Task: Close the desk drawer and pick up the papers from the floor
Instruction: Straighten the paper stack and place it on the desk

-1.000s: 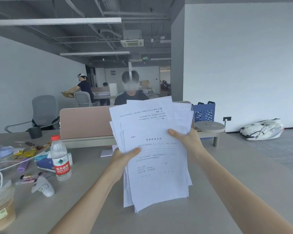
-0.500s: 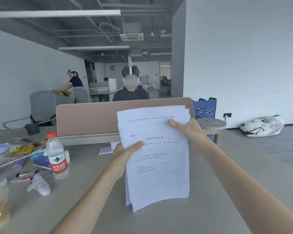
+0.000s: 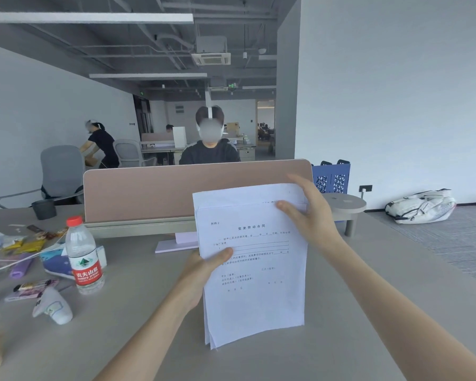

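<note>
A stack of white printed papers stands upright on its bottom edge on the grey desk. My left hand grips the stack's left edge, thumb on the front sheet. My right hand holds the top right corner, fingers over the upper edge. The sheets are nearly squared into one block. The desk drawer is out of view.
A water bottle with a red cap, a white mouse-like device, snack wrappers and cables lie on the left of the desk. A pink divider panel stands behind the papers, with a person seated beyond it. A white bag lies on the floor at right.
The fanned-out sheets have been brought together into a tidy stack and lowered until their bottom edge rests on the desk. My right hand has shifted up to the top corner.
</note>
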